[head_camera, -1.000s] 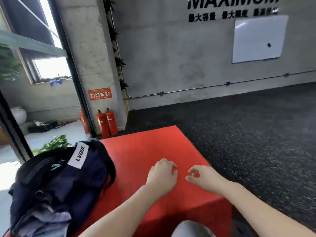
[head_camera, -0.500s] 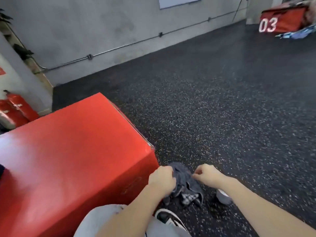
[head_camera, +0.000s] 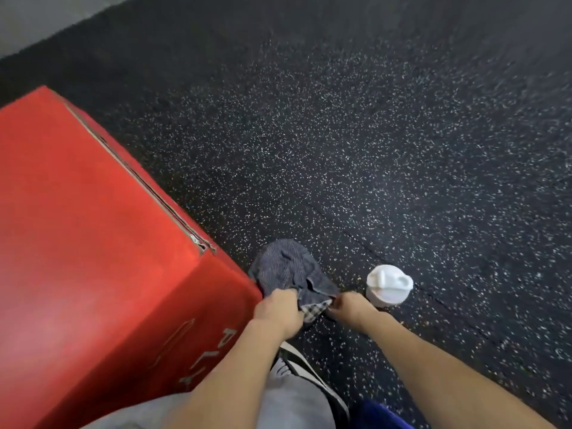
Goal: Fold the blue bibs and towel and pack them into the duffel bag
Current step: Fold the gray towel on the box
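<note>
Left hand [head_camera: 278, 309] is reaching down to the floor, fingers curled and gripping the near left edge of a crumpled blue-grey cloth [head_camera: 286, 269]. Right hand [head_camera: 351, 306] is pinching the near right edge of the same cloth, fingers curled in; the fingertips are partly hidden, so the exact pinch is hard to make out. The cloth is lying on the dark speckled floor [head_camera: 371, 150], touching the near right corner of the red box [head_camera: 93, 258]. A checked patch [head_camera: 314, 309] is showing at the cloth's near edge, between the two hands; it may be a lining or a second piece.

A white lidded cup [head_camera: 388, 284] is standing upright on the floor just to the right of the right hand, apart from the cloth. Its contents are not visible.

A shoe [head_camera: 305, 371] and grey trouser leg [head_camera: 294, 404] are showing below the hands.
</note>
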The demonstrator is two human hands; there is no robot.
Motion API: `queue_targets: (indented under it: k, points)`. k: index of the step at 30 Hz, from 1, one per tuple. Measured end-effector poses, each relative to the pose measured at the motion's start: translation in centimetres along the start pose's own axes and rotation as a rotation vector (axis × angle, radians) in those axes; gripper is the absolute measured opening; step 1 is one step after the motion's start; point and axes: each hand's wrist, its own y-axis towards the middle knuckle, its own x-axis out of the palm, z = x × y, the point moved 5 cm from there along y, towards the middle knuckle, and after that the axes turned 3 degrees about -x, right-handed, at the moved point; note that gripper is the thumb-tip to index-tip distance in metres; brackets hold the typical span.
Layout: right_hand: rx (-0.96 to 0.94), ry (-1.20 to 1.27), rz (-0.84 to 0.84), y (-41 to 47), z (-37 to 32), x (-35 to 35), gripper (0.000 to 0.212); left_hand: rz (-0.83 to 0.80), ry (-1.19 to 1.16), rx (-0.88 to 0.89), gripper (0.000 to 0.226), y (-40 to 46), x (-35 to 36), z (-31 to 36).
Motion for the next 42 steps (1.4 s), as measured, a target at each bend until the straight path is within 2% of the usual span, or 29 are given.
queue_targets:
  k: [7, 12, 16, 18, 20, 23, 28, 32, 42]
  points:
    - [0.080, 0.002, -0.065, 4.8, 2.1, 2.9, 0.035, -0.057, -0.064, 0.010, 0.031, 4.3, 0.9, -1.3]
    - [0.141, 0.077, -0.020, 5.7, 2.5, 3.9, 0.037, -0.068, -0.101, 0.005, 0.024, 4.9, 1.0, -2.3]
    - [0.122, 0.211, 0.127, 4.8, 2.1, 2.0, 0.015, -0.020, -0.129, 0.003, 0.016, 4.1, -0.2, -2.4]
    - [0.088, 0.297, 0.249, 3.6, 1.1, -0.1, 0.016, 0.013, -0.174, 0.014, 0.018, 3.1, -0.8, -2.3]
    - [0.055, 0.362, 0.359, 1.8, -0.5, -2.5, 0.022, 0.054, -0.236, 0.025, 0.030, 1.7, -1.6, -2.1]
    - [-0.038, 0.382, 0.430, -0.9, -3.3, -5.6, 0.023, 0.145, -0.315, 0.044, 0.042, -1.4, -3.7, -2.0]
    - [-0.219, 0.359, 0.515, -6.3, -9.1, -10.8, 0.012, 0.340, -0.411, 0.082, 0.035, -7.6, -8.6, -2.4]
    - [-0.359, 0.373, 0.564, -11.6, -14.3, -15.1, 0.013, 0.490, -0.429, 0.128, 0.041, -12.7, -13.6, -3.3]
    - [-0.836, 0.232, 0.494, -29.0, -30.8, -26.1, 0.027, 0.808, -0.536, 0.352, 0.054, -27.6, -29.0, -4.5]
